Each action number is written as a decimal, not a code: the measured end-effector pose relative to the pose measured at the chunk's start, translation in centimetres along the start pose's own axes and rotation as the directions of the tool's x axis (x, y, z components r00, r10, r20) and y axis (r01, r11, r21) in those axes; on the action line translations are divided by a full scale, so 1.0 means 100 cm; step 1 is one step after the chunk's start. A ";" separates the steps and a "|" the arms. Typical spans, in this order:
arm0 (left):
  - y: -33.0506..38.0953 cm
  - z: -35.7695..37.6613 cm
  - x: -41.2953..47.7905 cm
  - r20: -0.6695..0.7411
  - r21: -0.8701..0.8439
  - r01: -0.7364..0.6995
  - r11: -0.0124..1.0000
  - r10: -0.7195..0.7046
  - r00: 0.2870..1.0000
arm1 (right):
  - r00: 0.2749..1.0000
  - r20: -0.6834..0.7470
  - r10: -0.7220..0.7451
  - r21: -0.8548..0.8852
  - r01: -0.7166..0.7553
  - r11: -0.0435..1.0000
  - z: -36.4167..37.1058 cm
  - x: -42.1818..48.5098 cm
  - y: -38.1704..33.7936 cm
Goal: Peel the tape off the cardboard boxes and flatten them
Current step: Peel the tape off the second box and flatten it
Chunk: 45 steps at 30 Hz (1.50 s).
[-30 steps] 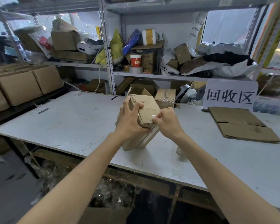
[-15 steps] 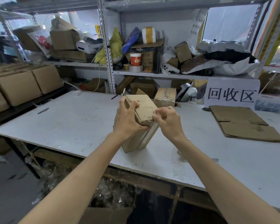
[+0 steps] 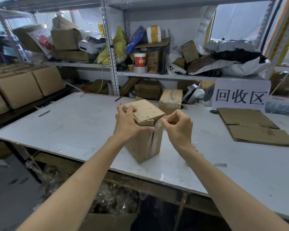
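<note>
The tall brown cardboard box stands upright on the white surface, near its front edge and right in front of the person. Its top flaps are closed, and one corner is dented.

A strip of clear tape runs down the box's near side, and its upper end is crinkled and lifted off the cardboard. The left hand grips the top of the box from the left, with fingers curled over the lid and the thumb pressed by the tape. The right hand is just beside the top right corner, thumb and forefinger pinching the loose end of the tape and the other fingers curled in.

Just behind the box sits a second brown cardboard box, still taped. Well off to the right lie flattened brown cardboard sheets, below a white paper sign with black characters. Grey metal shelves at the back are crammed with parcels, bags and a red paper cup. A row of closed brown cartons lines the left side, and a heap of crumpled clear plastic lies under the surface.
</note>
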<state>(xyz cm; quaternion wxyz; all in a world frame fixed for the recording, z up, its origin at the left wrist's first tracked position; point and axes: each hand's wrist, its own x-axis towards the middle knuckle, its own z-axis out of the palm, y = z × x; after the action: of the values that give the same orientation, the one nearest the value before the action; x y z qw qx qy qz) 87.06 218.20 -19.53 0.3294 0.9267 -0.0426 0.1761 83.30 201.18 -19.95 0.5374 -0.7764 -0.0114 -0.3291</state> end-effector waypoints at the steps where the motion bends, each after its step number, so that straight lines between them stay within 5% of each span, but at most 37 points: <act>1: -0.001 -0.001 -0.001 0.007 -0.008 -0.012 1.000 0.012 1.000 | 1.000 0.006 0.001 0.009 -0.001 1.000 0.000 -0.001 0.001; 6: -0.003 -0.013 0.000 0.041 -0.035 -0.066 0.997 0.067 0.997 | 0.970 0.235 0.055 0.104 -0.081 0.991 -0.004 0.009 0.004; 8: -0.003 -0.015 -0.002 0.038 -0.023 -0.072 0.997 0.073 0.997 | 0.951 0.308 -0.013 0.021 0.007 1.000 -0.003 0.010 0.003; 11: -0.006 -0.015 -0.007 -0.009 -0.037 -0.059 0.998 0.058 0.998 | 0.944 0.320 -0.086 -0.017 0.097 0.995 0.002 0.007 0.001; 16: -0.005 -0.011 -0.017 -0.108 -0.159 -0.063 0.985 0.046 0.993 | 0.932 0.363 0.008 0.162 -0.071 0.984 0.000 0.006 0.007; 23: 0.019 -0.023 -0.008 -0.194 -0.171 -0.066 0.983 0.032 0.980 | 0.990 0.127 0.063 0.228 -0.091 0.969 0.006 0.020 -0.011; 29: 0.018 -0.026 -0.013 -0.218 -0.116 -0.106 0.988 0.079 0.973 | 0.919 0.394 0.007 0.127 -0.062 0.990 -0.004 0.021 -0.009; 33: 0.020 -0.035 -0.007 -0.203 -0.181 -0.054 0.982 0.016 0.979 | 0.937 0.350 -0.003 0.053 -0.017 0.998 -0.006 0.017 -0.007; 37: 0.024 -0.045 -0.003 -0.175 -0.310 -0.007 0.951 -0.050 0.983 | 0.973 0.229 -0.028 0.221 -0.023 0.975 -0.020 0.024 -0.019; 45: 0.030 -0.041 0.007 0.005 -0.372 0.020 0.928 -0.020 1.000 | 0.919 0.382 -0.101 0.278 -0.011 0.960 -0.025 0.032 -0.042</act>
<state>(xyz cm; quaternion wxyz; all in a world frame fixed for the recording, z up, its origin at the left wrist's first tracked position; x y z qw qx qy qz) 85.93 218.50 -14.53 0.5008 0.8480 -0.0660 0.1607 83.00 199.74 -14.31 0.6189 -0.7438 -0.1823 -0.1746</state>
